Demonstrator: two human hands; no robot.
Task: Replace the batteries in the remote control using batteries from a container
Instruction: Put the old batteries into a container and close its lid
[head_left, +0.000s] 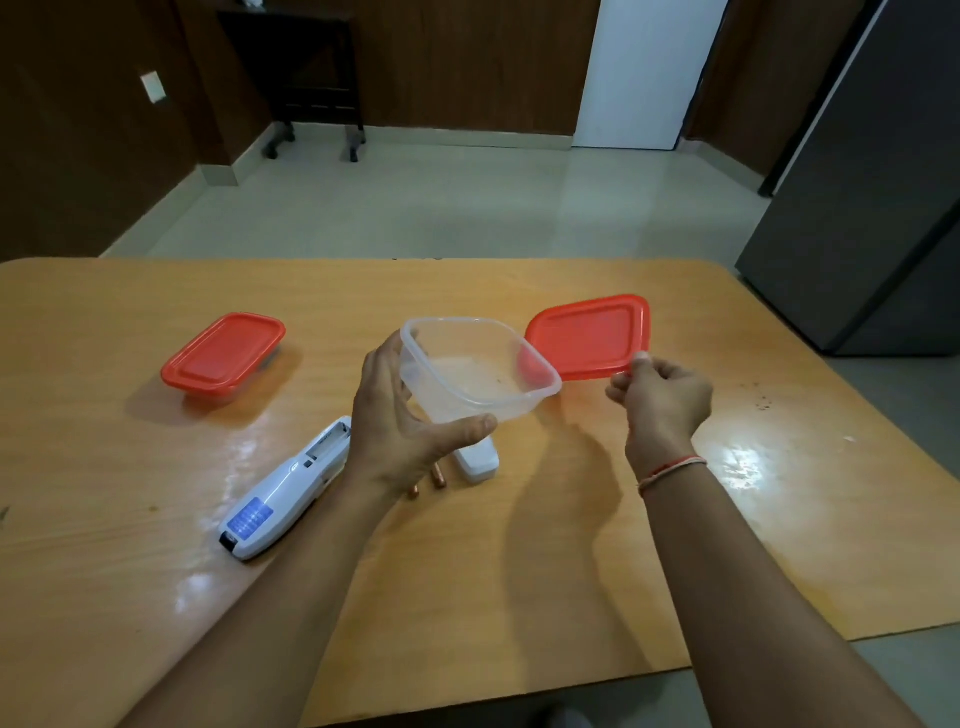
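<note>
My left hand (400, 421) grips a clear plastic container (478, 366) and holds it above the table, tilted toward me; it looks empty inside. Its red lid (589, 335) is pinched at the near edge by my right hand (662, 397), just right of the container. The white remote control (283, 493) lies face down at the left, its battery bay uncovered. Its white battery cover (475, 460) lies under the held container. Two copper-tipped batteries (428, 480) lie beside the cover, partly hidden by my left wrist.
A second container with a red lid (223, 356) stands closed on the wooden table (519, 571) at the left. Beyond the table are a tiled floor, a dark cabinet (872, 218) at the right and a wheeled stand (311, 78) at the back.
</note>
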